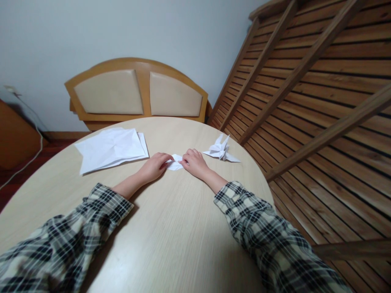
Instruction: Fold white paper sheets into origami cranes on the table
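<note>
A small folded piece of white paper (175,162) lies on the round pale wooden table (171,228), pinned between both hands. My left hand (155,166) presses on its left side with fingers curled together. My right hand (194,162) pinches its right side, fingers bent over the fold. Most of the paper is hidden under the fingers. Both arms wear checked sleeves.
A finished white paper crane (221,149) stands right of my hands near the table edge. A stack of white paper sheets (110,148) lies at the far left. A wooden headboard (137,92) leans on the wall behind; a slatted wooden frame (311,89) stands at right.
</note>
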### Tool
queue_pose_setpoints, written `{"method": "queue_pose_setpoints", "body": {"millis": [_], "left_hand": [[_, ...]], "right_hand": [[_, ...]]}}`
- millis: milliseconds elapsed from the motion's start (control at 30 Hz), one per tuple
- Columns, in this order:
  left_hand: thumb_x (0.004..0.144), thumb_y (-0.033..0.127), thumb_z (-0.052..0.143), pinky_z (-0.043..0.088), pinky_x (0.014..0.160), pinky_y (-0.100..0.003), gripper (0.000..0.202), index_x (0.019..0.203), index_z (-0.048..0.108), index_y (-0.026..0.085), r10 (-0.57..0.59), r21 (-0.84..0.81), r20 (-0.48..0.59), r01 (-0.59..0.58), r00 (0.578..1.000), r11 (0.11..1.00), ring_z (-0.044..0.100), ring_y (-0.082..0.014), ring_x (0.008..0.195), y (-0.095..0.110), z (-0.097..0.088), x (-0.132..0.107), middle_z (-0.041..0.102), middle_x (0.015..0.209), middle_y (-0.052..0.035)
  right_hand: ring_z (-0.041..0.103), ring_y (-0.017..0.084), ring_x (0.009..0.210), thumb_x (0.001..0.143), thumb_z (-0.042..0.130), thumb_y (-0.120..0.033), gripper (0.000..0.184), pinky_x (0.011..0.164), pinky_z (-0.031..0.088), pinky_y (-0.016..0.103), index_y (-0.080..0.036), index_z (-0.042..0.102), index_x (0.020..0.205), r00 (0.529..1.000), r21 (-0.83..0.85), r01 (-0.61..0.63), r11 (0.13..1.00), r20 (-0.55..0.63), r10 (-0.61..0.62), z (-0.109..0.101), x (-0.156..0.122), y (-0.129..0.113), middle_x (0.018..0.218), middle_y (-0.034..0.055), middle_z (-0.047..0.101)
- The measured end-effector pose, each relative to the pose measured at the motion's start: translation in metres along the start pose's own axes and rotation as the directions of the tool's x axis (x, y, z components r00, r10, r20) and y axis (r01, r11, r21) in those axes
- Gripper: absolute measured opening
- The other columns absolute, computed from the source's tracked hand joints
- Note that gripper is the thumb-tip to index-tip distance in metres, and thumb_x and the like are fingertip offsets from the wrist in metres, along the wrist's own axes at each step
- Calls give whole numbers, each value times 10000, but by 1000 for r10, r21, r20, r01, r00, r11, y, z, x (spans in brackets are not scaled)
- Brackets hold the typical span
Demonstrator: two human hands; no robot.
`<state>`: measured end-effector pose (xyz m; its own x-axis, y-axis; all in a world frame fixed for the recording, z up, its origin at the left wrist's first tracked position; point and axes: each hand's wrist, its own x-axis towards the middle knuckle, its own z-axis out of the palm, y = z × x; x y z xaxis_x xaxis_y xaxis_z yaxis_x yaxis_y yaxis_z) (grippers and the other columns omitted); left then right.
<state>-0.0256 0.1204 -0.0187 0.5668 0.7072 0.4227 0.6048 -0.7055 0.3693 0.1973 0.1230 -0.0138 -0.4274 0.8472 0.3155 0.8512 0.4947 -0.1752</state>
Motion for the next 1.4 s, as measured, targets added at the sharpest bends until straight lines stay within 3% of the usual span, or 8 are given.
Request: {"method": "queue_pose_setpoints", "body": {"millis": [267, 667, 900, 1100, 1400], "left_hand": [[877, 105, 525, 517, 937, -456, 272, 1032, 726, 202, 16, -28, -15, -17, 1000, 999, 634, -240, 1041, -8, 3, -1, 697, 1147, -111], [945, 135, 515, 520, 917, -484, 308, 1109, 751, 243, 161, 41, -27, -160, 987, 986, 629, -255, 1043, -9, 3, -3, 705, 1128, -126], [932, 127, 528, 531, 892, -443, 311, 1131, 740, 238, 197, 60, 20, -198, 980, 978, 624, -247, 1028, -2, -1, -4, 709, 1117, -116], [931, 94, 483, 530, 958, -440, 342, 1191, 682, 191, 273, 34, 73, -276, 959, 961, 618, -235, 1115, 3, -2, -4, 714, 1205, -102], [894, 62, 488, 539, 922, -434, 366, 1201, 647, 180, 252, 64, 101, -259, 962, 964, 626, -243, 1046, 8, -4, -5, 723, 1181, -93]], "right_hand": [[513, 260, 1013, 939, 604, -355, 158, 844, 361, 368, -210, 643, 991, 999, 27, -2, 1000, -40, 4, -1, -1, 0, 1030, 87, 628], [486, 279, 1128, 955, 553, -310, 343, 929, 352, 414, -207, 616, 1276, 997, 37, 34, 999, -75, -32, -2, -6, -1, 1212, 111, 607], [494, 261, 1109, 992, 506, -353, 288, 932, 342, 405, -197, 691, 1147, 1000, 70, 7, 998, -16, -6, -3, -5, -2, 1175, 104, 626], [495, 249, 1122, 978, 539, -330, 276, 931, 346, 386, -207, 678, 1182, 1000, 102, 12, 995, 19, -14, -3, -4, 0, 1187, 91, 625], [511, 238, 1110, 955, 569, -266, 261, 951, 369, 377, -196, 675, 1183, 1000, 163, 16, 987, 0, -16, 4, 0, 0, 1161, 87, 641]]}}
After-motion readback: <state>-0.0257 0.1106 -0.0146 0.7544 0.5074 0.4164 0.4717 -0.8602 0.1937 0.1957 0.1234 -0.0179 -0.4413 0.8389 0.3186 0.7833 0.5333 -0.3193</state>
